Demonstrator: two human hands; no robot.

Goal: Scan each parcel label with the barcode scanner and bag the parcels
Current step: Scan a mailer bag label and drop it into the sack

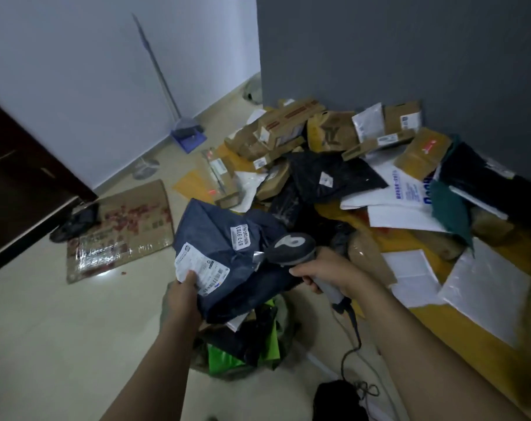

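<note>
Left hand pinches a dark blue plastic mailer at its white label; right hand grips the grey barcode scanner; scanning step, I should aim it there

A dark blue parcel, a soft crumpled mailer, is held up tilted above the bag. The left hand pinches its lower left corner, thumb on the white shipping label (barcodes show, the print is too small to read). A smaller white sticker sits higher on the same face. The barcode scanner, dark-headed with a pale grey handle, is gripped by the right hand, its head just beside the parcel's right edge and its cable trailing down. The bag gapes open below, holding dark and green parcels. Beyond lies a pile of parcels: brown cartons, black and white mailers.
</note>
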